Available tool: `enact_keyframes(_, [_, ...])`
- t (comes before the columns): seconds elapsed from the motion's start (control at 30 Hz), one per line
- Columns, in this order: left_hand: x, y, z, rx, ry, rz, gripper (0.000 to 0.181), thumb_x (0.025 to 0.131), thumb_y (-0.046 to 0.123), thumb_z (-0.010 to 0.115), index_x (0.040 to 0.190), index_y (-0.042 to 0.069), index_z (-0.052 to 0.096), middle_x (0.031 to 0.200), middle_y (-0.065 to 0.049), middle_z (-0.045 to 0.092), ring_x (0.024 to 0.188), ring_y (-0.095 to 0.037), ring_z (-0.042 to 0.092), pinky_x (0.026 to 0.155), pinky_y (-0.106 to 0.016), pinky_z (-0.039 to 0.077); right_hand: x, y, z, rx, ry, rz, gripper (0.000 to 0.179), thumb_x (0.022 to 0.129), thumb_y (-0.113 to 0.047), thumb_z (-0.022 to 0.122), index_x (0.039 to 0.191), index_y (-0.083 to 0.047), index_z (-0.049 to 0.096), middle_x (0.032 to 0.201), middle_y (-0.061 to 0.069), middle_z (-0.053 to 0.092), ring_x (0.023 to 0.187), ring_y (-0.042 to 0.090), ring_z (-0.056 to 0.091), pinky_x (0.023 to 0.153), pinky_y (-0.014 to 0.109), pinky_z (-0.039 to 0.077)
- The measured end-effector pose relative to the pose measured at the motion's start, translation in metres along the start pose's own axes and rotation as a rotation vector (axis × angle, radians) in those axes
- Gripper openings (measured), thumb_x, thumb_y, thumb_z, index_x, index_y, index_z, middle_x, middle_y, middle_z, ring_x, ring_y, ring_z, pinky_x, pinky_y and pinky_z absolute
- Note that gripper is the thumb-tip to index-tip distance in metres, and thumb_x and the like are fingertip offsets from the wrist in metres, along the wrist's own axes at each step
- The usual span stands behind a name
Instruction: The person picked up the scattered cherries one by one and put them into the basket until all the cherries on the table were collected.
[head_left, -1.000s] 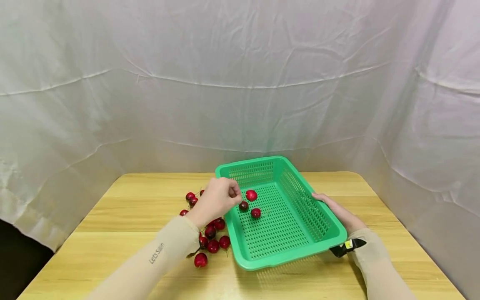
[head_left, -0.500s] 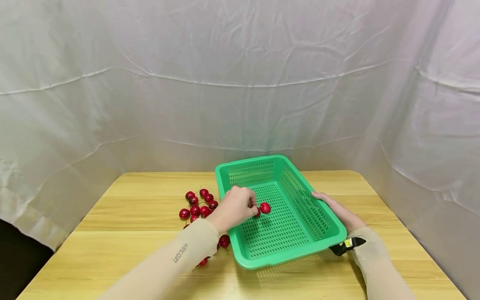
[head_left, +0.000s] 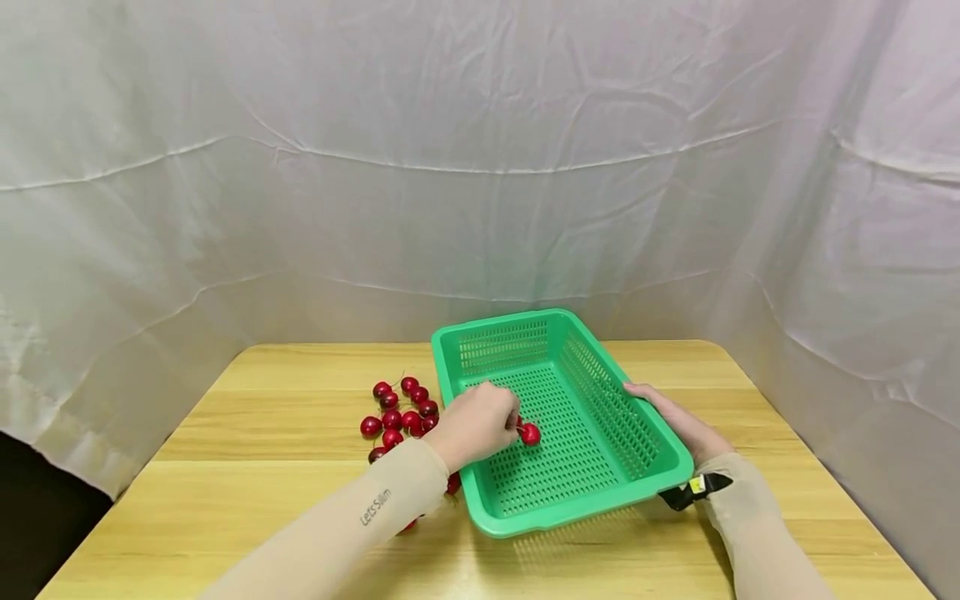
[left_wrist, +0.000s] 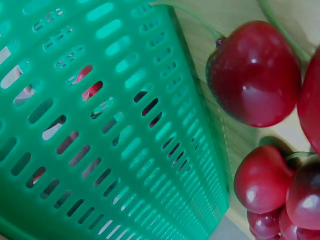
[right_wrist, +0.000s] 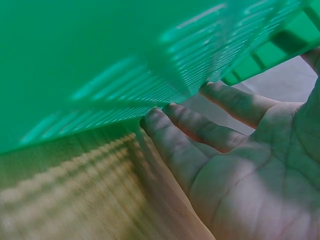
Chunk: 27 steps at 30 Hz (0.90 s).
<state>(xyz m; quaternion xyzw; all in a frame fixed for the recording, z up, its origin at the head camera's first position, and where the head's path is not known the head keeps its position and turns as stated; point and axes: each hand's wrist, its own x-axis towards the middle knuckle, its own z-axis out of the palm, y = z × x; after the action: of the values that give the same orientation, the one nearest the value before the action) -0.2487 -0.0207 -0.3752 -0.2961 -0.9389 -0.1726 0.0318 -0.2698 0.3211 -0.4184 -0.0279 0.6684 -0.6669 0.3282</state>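
A green slotted plastic basket (head_left: 564, 508) stands tilted, its right side raised off the table. My right hand (head_left: 678, 427) grips that side, thumb at the rim; in the right wrist view its fingers (right_wrist: 175, 145) reach under the basket. Inside, my left hand (head_left: 480, 421) is low with curled fingers, pinching what looks like the stem of a bright red cherry (head_left: 530, 434). Another bit of red shows beside its fingertips. Several cherries (head_left: 392, 419) lie on the table left of the basket, some hidden by the left forearm. The left wrist view shows cherries (left_wrist: 255, 75) beside the slotted wall.
The wooden table (head_left: 247, 467) carries the basket and the cherry pile. Pale hanging cloth (head_left: 480, 233) encloses the back and sides. A dark band with a yellow patch (head_left: 697, 490) sits at the right wrist.
My left hand has moved right and down, deeper into the basket, and the bright red cherry has moved with it. The right hand and basket have stayed nearly still.
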Motion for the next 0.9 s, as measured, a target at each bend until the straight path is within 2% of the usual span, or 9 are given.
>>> enact_keyframes(0.17, [-0.0002,-0.0016,0.0029,0.051,-0.065,0.035,0.042,0.091,0.014,0.084,0.061,0.021,0.055,0.055,0.01,0.042,0.054,-0.004,0.039,0.052,-0.019,0.035,0.0009,0.0,0.0013,0.003,0.008,0.011,0.085,0.109,-0.067,0.038,0.169,-0.012,0.013,0.126,0.013,0.068,0.108,0.027,0.074,0.096,0.045,0.063])
enact_keyframes(0.27, [0.0002,-0.0014,0.0032,0.061,-0.083,0.05,0.046,0.091,0.014,0.084,0.059,0.021,0.052,0.053,0.011,0.038,0.053,-0.004,0.037,0.051,-0.019,0.033,0.0005,0.0002,0.0015,0.006,-0.005,0.007,0.087,0.109,-0.067,0.038,0.17,-0.011,0.011,0.128,0.014,0.068,0.109,0.028,0.074,0.097,0.046,0.063])
enact_keyframes(0.6, [0.0006,-0.0002,0.0018,0.075,-0.1,0.061,0.044,0.092,0.01,0.08,0.06,0.022,0.052,0.055,0.011,0.041,0.053,-0.004,0.039,0.05,-0.019,0.036,-0.0001,0.0012,0.0014,0.015,0.003,0.017,0.088,0.108,-0.068,0.037,0.169,-0.009,0.014,0.127,0.014,0.068,0.109,0.028,0.074,0.098,0.047,0.062])
enact_keyframes(0.9, [0.0003,0.0001,0.0012,0.065,-0.089,0.072,0.045,0.09,0.008,0.079,0.059,0.022,0.05,0.055,0.011,0.038,0.054,-0.003,0.036,0.05,-0.019,0.032,-0.0014,-0.0006,0.002,0.026,0.0,0.022,0.086,0.109,-0.068,0.037,0.168,-0.01,0.015,0.127,0.013,0.068,0.109,0.026,0.073,0.098,0.045,0.062])
